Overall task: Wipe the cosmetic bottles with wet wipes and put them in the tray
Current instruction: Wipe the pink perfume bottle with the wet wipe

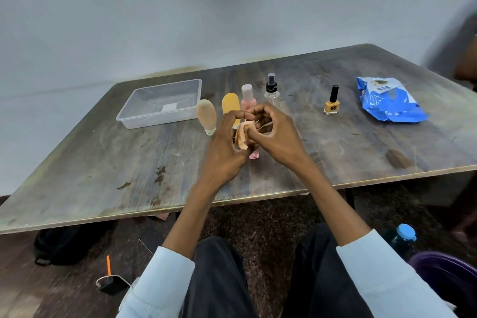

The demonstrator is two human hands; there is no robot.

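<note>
I see both hands meeting above the middle of the table (103, 162), nearer its front edge than its back. My left hand (227, 147) curls round a small pink bottle (254, 155) — only its lower end shows below the fingers, so its long axis seems to run toward me and down. My right hand (276, 134) pinches a crumpled wet wipe (244, 137) against it. The wipe sits between the two hands, touching both. The clear tray (160, 103) lies toward the back left corner, on the left hand's side, so that hand is nearer for the drop. Still upright in a row behind the hands: a beige bottle (206, 116), a yellow bottle (230, 103), a pink-capped bottle (248, 98), a spray bottle (271, 88). A nail polish bottle (332, 102) and the blue wipes pack (389, 100) stand toward the right edge.
</note>
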